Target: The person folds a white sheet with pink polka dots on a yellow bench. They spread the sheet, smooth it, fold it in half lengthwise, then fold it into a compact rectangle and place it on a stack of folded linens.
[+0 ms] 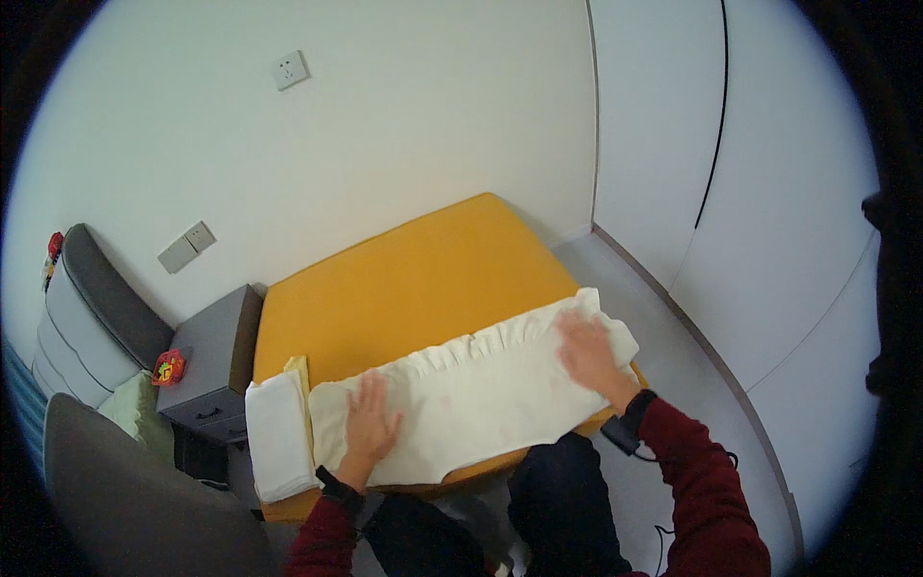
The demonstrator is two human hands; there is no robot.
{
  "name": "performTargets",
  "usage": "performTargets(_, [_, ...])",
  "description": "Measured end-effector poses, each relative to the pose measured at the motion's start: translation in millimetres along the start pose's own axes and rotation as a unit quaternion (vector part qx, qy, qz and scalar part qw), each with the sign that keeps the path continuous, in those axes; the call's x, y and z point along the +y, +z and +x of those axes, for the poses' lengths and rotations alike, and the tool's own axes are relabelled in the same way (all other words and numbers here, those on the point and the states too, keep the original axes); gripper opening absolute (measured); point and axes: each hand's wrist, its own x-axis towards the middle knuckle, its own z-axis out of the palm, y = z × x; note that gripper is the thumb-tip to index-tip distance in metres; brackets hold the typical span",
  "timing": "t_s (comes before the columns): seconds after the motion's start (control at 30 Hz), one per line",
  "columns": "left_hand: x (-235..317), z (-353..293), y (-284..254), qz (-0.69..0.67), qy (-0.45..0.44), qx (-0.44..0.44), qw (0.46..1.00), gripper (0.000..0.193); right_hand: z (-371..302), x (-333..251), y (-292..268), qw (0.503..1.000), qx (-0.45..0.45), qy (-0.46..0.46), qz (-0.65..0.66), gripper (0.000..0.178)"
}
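A cream cloth piece point(461, 409), perhaps a garment, lies stretched out along the near side of a mustard-yellow padded surface point(413, 279). Its far edge is gathered into small ruffles in the middle. On the cloth's left end, my left hand point(372, 423) rests flat with its fingers extended. My right hand point(586, 354) is over the right end, fingers spread and slightly smeared by motion. Neither hand grips anything. Left of the cloth sits a folded white fabric stack point(279, 438), with a pale yellow fabric edge point(301, 375) showing along its right side.
A grey nightstand point(213, 337) stands at the left, with a small red container point(169, 367) on it. Beyond it is a bed with a grey headboard point(115, 288). White cabinet doors point(769, 212) line the right. My dark-trousered legs point(562, 500) are at the near edge.
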Motion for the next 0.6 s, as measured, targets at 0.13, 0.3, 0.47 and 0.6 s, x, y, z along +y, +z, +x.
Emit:
performTargets(0.13, [-6.2,-27.2,5.2,0.004,-0.035,-0.144,0.989,0.073,-47.9,6.0,-2.6,0.995,-0.063,0.069,0.034,0.054])
performTargets(0.3, [-43.1,-70.0,-19.5,0.039,-0.144,-0.127,0.981,0.07,-74.9,57.4,-28.7,0.952,-0.076,0.288,-0.067,0.054])
performTargets(0.47, [-17.4,-91.3,-7.3,0.056,-0.119,-0.101,0.986,0.066,-81.2,3.5,-29.7,0.997,0.022,0.068,0.018,0.055])
performTargets(0.6, [-20.2,-125.8,-14.2,0.014,-0.143,-0.095,0.985,0.066,-105.9,5.9,-20.3,0.989,-0.058,0.121,0.065,0.055])
